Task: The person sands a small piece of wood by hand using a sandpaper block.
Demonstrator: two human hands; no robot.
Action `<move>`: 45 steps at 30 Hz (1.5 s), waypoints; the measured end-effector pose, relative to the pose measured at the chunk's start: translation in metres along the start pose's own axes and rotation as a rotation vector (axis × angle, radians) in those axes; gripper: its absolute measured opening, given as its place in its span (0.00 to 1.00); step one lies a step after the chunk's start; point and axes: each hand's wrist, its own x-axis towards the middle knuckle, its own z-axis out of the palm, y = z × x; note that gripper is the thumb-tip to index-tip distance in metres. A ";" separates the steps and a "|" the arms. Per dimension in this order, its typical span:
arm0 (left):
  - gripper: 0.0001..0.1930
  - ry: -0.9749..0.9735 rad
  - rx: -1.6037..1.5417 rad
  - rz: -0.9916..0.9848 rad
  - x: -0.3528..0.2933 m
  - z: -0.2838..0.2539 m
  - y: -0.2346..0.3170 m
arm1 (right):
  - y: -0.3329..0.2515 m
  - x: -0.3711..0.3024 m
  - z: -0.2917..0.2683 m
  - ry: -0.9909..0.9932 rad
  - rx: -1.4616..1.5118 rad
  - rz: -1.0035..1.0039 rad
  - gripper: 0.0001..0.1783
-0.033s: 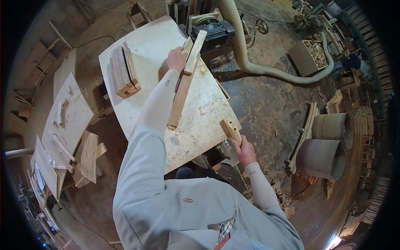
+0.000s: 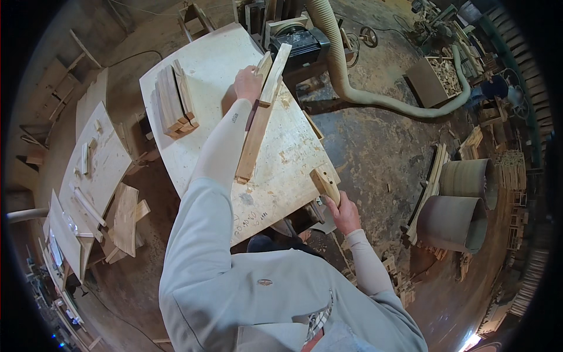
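Observation:
My left hand (image 2: pixel 248 84) is closed around a short piece of wood (image 2: pixel 264 63) at the far part of the pale work board (image 2: pixel 296 132). Beside it, a light wooden bar (image 2: pixel 274 76) lies along a longer brown wooden strip (image 2: pixel 253 146), and a dark edge shows next to my wrist. My right hand (image 2: pixel 346 214) grips a wooden block (image 2: pixel 324 183) with small dark holes at the board's near right corner; its fingers are partly hidden under the block. Left of my left arm, a stack of wooden pieces (image 2: pixel 175 100) rests on the board.
A dark motor (image 2: pixel 299 44) stands just past the board's far edge. A ribbed hose (image 2: pixel 331 47) runs from it across the floor to the right. Two cylindrical drums (image 2: pixel 450 223) stand at the right. To the left is another board (image 2: pixel 105 146) with loose wood scraps.

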 end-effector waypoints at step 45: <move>0.16 -0.033 -0.090 -0.084 0.036 0.029 -0.001 | 0.010 0.004 0.010 -0.017 0.001 -0.033 0.23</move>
